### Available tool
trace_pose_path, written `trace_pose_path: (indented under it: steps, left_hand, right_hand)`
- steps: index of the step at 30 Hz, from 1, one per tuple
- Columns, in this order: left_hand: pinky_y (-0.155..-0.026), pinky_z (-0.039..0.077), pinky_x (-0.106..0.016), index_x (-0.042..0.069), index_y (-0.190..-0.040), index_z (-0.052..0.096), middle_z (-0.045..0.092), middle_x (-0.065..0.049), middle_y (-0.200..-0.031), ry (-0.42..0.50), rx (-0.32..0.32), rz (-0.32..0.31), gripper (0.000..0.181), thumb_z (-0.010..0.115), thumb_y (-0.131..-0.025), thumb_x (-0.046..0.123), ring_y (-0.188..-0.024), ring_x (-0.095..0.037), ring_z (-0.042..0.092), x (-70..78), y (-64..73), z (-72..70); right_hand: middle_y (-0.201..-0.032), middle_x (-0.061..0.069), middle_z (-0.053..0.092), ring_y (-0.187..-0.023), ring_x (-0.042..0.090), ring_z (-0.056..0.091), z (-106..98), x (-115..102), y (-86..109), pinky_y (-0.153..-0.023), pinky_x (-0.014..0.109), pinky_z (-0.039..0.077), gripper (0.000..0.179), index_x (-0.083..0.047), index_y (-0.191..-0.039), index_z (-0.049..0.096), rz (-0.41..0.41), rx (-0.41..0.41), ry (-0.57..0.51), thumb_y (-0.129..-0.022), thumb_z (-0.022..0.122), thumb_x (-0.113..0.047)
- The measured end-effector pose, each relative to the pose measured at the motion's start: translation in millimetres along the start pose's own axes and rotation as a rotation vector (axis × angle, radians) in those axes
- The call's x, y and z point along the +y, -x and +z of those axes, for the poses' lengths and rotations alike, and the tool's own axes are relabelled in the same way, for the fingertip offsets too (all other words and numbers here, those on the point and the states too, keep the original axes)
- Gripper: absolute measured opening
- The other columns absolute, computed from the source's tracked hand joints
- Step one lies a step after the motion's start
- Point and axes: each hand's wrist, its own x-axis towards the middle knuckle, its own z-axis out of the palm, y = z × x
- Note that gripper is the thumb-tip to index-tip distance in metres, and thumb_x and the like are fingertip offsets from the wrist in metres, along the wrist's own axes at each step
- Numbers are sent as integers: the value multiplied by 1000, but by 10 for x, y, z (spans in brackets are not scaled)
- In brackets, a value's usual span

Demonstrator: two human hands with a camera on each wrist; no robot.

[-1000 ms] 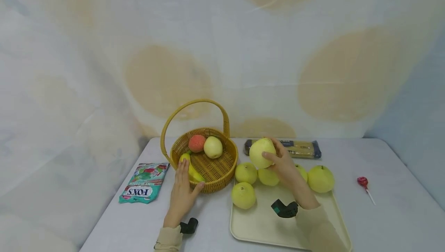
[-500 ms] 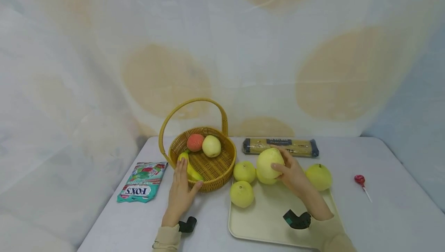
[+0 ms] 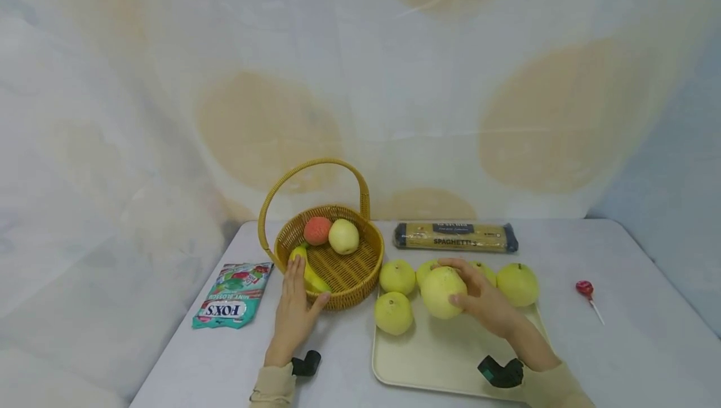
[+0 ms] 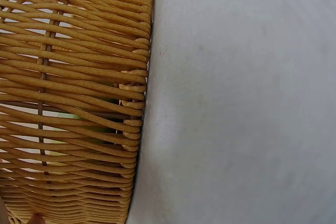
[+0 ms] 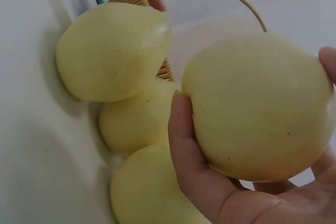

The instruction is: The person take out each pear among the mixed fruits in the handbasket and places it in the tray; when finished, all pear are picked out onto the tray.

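Observation:
My right hand (image 3: 479, 298) holds a pale yellow-green round fruit (image 3: 443, 293) between thumb and fingers above the cream tray (image 3: 428, 364). Several similar fruits sit along the tray's back and left, one being the front-left fruit (image 3: 393, 313). My left hand (image 3: 295, 311) rests on the near left rim of the wicker basket (image 3: 353, 298), fingers straight and beside the banana (image 3: 312, 278). Inside the basket are also a red rounded fruit (image 3: 318, 231) and a pale green fruit (image 3: 344, 236). The left wrist view shows mostly the basket's woven side (image 4: 73, 93).
A spaghetti pack (image 3: 455, 237) lies behind the tray. To the left of the basket is a teal candy bag (image 3: 233, 295). A red lollipop (image 3: 586, 290) lies right of the tray. The basket's tall handle (image 3: 315, 163) arches upward.
My right hand has brought the held fruit down, toward me and slightly right, from near the spaghetti pack to over the tray. The left hand has stayed on the basket.

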Motion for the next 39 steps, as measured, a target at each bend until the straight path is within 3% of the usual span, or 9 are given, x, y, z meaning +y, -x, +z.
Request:
trace_pose_path:
  steps: [5,11,15,22,30,39]
  left_hand:
    - [-115,24,-60,6,-156,12,14,-15,-163,5,3,2,92,66,-90,39,-149,-38,12,0,14,3]
    - [-114,26,-61,5,-155,13,15,-16,-162,4,15,14,90,66,-90,38,-149,-38,14,2,2,2]
    - [-114,25,-60,6,-156,12,14,-14,-163,-2,10,10,91,66,-90,38,-149,-38,14,6,0,2]
    - [-114,25,-60,6,-156,12,14,-15,-163,-4,11,12,92,66,-90,39,-149,-39,15,4,1,7]
    - [-114,25,-60,3,-155,14,16,-16,-162,3,18,21,91,66,-90,40,-149,-39,14,3,-2,-12]
    - [-115,24,-59,5,-156,12,15,-15,-162,-2,12,17,91,66,-90,38,-148,-40,15,-2,0,-6]
  right_hand:
    - [-145,-4,38,-122,2,50,-11,114,32,-92,27,52,58,4,-144,30,-11,-69,38,-92,56,3]
    - [-146,-8,41,-129,-4,40,-18,240,21,-99,16,42,56,5,-142,35,-64,-117,21,-90,58,5]
    - [-143,-9,45,-129,-5,40,-11,298,14,-102,12,39,57,8,-140,36,-72,-119,24,-88,59,7]
    - [-126,-10,60,-124,-5,49,-12,368,18,-102,10,37,38,12,-123,49,-63,-96,78,-87,58,7]
    - [-127,-10,61,-123,-6,50,-49,350,6,-103,10,37,39,11,-126,48,-40,-100,110,-89,58,5]
    - [-128,27,58,-115,-3,57,-130,195,42,-101,19,44,46,5,-129,49,-11,1,339,-87,65,-5]
